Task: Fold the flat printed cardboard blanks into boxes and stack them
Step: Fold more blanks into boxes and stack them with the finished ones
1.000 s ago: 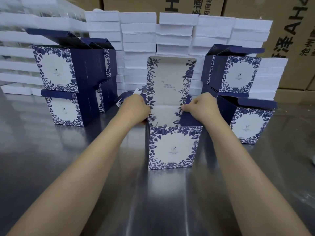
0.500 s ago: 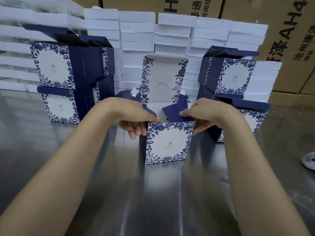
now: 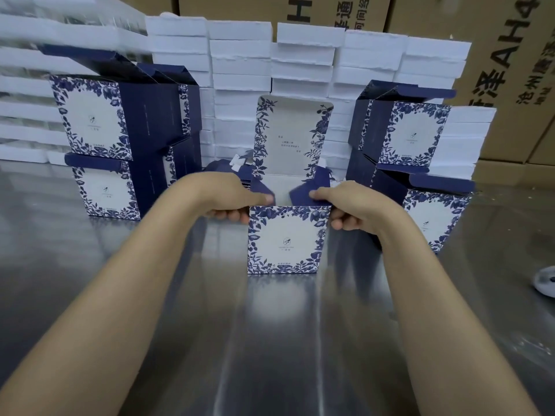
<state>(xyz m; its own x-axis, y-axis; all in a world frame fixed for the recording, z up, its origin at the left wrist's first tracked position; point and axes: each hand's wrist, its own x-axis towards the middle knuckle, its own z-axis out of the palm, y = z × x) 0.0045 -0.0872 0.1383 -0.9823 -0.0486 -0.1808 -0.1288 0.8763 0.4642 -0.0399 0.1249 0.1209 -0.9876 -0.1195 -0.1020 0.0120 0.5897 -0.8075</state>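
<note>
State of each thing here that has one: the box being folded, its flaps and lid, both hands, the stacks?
Box: upright on table, top open.
Lid: standing up.
Side flaps: half folded inward.
Left hand: grip on box.
Right hand: grip on box.
Stacked boxes: two high, lids open.

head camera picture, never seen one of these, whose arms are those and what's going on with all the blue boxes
The picture comes from a camera worn on a person's head, looking forward and down, so the two bare arms are that person's own. There is no machine here.

In the middle stands a half-folded box on a shiny metal table. Its tall lid stands upright. The left hand and the right hand grip the box at its sides, each thumb pressing a dark blue side flap inward.

Finished boxes are stacked on the left and on the right. Behind them are piles of white trays, then brown shipping cartons. A small white thing at the right edge is too cut off to identify.
</note>
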